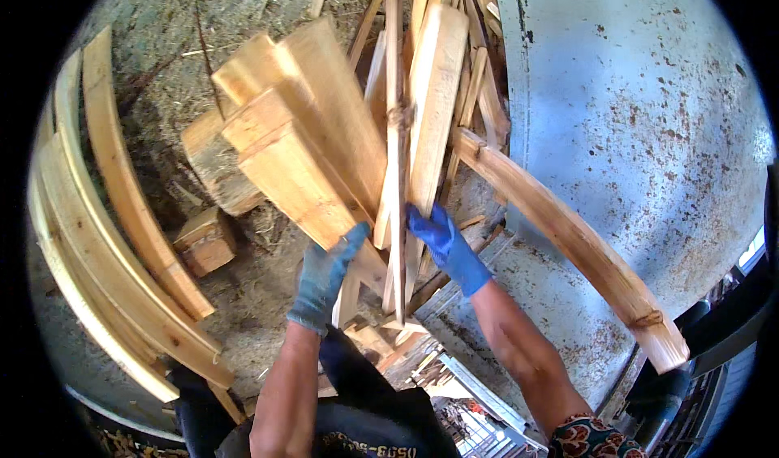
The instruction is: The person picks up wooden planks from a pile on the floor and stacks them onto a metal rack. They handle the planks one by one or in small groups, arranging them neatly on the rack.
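Before me is a bundle of sawn wooden boards [337, 109], tilted and fanned out, slightly blurred. My left hand [326, 275], in a grey-blue work glove, is closed on the lower end of a thick wooden board [296, 174], one digit over its edge; its other fingers are partly hidden. My right hand [450, 247] wears a bright blue glove and grips the lower end of a pale wooden plank [438, 93]. Just left of that hand, a thin wooden strip [396, 133] with a dark knot stands nearly lengthwise in view, partly covering the planks behind it.
Long boards [109, 239] lie along the left. A short log [215, 166] and a wood block [204, 243] rest on the dirt floor [162, 4]. To the right is a rusty pale metal panel [641, 93], with a long wooden piece [576, 243] leaning across it.
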`<state>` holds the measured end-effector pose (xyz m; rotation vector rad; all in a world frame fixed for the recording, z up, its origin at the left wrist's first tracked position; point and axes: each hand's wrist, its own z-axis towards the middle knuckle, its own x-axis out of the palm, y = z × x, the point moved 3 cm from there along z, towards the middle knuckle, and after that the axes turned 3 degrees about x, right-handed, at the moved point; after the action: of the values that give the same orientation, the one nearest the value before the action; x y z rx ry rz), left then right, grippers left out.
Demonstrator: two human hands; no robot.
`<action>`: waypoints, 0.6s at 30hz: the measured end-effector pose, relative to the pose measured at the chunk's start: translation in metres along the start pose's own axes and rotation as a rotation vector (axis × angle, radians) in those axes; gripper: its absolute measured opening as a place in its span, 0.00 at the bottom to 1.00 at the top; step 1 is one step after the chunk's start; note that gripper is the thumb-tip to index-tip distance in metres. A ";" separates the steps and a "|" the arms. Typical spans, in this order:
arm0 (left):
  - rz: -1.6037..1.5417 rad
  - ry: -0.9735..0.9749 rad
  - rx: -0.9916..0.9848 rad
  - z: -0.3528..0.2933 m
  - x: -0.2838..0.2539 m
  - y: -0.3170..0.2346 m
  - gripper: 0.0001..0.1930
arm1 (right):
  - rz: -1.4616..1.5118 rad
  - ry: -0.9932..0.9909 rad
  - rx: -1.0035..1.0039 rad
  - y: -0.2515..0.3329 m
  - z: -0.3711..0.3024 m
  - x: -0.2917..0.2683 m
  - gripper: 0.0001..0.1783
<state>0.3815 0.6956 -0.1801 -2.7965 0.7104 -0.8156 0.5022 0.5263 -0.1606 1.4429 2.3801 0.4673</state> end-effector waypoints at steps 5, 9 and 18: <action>0.137 0.056 0.090 -0.071 -0.007 -0.026 0.20 | -0.191 0.080 0.016 0.035 -0.059 0.035 0.17; 0.108 -0.006 -0.008 -0.124 0.014 -0.043 0.20 | -0.369 0.137 0.056 0.082 -0.118 0.066 0.20; -0.115 -0.038 -0.169 -0.322 0.013 -0.094 0.23 | -0.165 0.176 0.317 0.062 -0.303 0.122 0.35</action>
<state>0.2556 0.7706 0.1225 -3.0199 0.6462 -0.7510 0.3666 0.6287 0.1259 1.3592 2.7880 0.1870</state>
